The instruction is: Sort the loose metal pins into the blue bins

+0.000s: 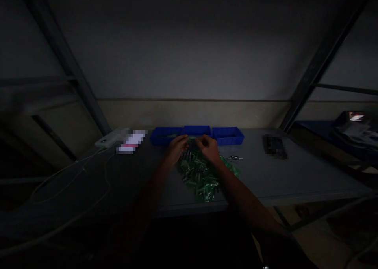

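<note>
In dim light, a heap of small shiny metal pieces (193, 168) lies on a crumpled green plastic bag (209, 191) on the table. Over the far side of this heap is my left hand (178, 146), its fingers bent and closed together. Close to its right, my right hand (208, 147) has thumb and fingers pinched. What either hand holds is too small and dark to make out. A few thin metal pieces (234, 158) lie right of the heap. Behind my hands stand three blue bins: a left bin (158, 140), a middle bin (197, 129) and a right bin (228, 139).
A lit, blurred-out screen (132, 142) and a white box (110, 139) with cables (108, 174) lie on the left of the grey table (132, 182). At the right is a dark blurred object (275, 146). Metal posts (307, 76) frame the table before a wall.
</note>
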Demonstrator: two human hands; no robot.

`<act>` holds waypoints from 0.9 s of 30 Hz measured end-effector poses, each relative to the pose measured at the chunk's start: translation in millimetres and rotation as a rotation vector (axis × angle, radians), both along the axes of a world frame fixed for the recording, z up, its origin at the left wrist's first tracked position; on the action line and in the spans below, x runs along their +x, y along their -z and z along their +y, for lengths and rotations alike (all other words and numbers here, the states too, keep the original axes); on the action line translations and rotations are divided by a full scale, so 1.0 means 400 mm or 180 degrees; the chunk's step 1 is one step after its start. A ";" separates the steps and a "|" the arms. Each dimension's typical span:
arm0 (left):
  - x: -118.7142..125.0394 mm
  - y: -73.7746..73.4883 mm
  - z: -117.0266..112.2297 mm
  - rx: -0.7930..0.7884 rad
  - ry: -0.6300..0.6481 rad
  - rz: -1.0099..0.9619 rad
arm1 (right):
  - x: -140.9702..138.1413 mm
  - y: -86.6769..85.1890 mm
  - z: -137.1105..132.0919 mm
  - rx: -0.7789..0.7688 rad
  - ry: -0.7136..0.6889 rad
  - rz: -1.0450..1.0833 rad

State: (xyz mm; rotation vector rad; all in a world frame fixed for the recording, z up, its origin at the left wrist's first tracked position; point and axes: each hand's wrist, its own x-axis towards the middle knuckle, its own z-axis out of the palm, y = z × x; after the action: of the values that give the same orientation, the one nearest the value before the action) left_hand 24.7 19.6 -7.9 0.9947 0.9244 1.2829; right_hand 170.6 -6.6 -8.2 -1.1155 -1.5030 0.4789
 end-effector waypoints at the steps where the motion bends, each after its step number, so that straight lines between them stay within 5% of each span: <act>1: 0.000 0.001 0.001 0.0050 -0.0040 -0.0053 | -0.001 0.001 0.001 0.0001 -0.0025 0.0019; 10: -0.012 0.024 0.014 0.0693 0.0082 0.0464 | -0.001 0.019 0.034 -0.0292 -0.0133 0.0815; 19: -0.008 0.022 0.012 0.0706 -0.0232 0.1067 | 0.009 0.016 0.038 -0.0556 -0.0122 0.0537; 23: -0.012 0.019 0.012 0.0478 -0.0432 0.1244 | 0.007 0.017 0.032 -0.0505 -0.0051 0.0746; 27: -0.014 0.012 0.012 -0.0094 -0.0198 0.0799 | 0.002 0.021 0.024 -0.0186 -0.0266 0.0665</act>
State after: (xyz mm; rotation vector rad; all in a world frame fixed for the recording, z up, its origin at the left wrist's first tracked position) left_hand 19.2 24.3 -12.8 1.1287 1.1711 1.2097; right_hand 171.5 3.0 -16.5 -1.0172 -1.3633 0.6798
